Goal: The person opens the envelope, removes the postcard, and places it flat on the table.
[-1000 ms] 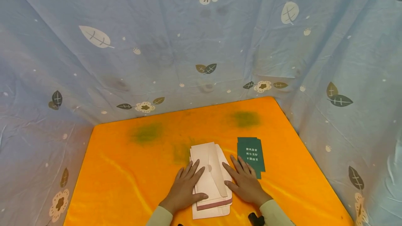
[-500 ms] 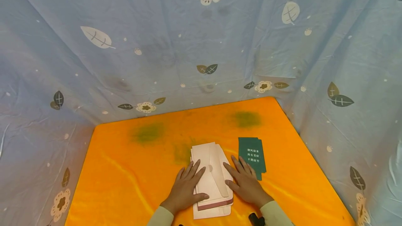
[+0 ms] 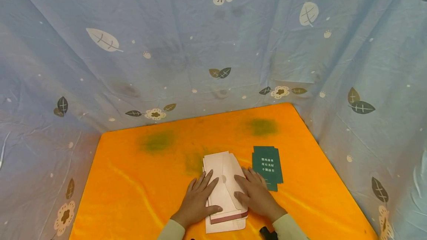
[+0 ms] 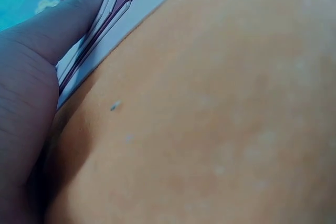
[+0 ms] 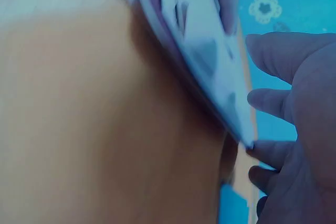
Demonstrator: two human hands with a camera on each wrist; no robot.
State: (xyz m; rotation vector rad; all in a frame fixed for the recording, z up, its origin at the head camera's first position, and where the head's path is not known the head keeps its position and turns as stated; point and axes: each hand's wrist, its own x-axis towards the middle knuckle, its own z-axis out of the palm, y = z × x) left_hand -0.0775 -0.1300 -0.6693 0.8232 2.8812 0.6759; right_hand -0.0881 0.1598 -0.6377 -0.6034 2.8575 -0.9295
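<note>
A stack of pale pink envelopes [image 3: 217,162] lies on the orange cloth in the head view, its top flap slanting down the right half. My left hand [image 3: 197,197] rests on the stack's left side with fingers spread; its thumb [image 4: 63,22] lies along the upper envelope in the left wrist view. On the other side, my right hand [image 3: 258,195] has its index finger and thumb over the flap side. Its remaining fingers reach along the stack's right edge. Extended right fingertips [image 5: 257,98] meet the envelope edge [image 5: 210,61] in the right wrist view.
Green cards [image 3: 272,164] with white writing lie fanned just right of the envelopes, close to my right fingers. A small black object [image 3: 268,233] is by the right sleeve. Blue patterned curtains [image 3: 173,47] enclose the orange-covered table [image 3: 126,166] on three sides.
My right hand has shifted left, from beside the stack onto the envelope's flap side, uncovering more of the green cards. The left hand stays where it was.
</note>
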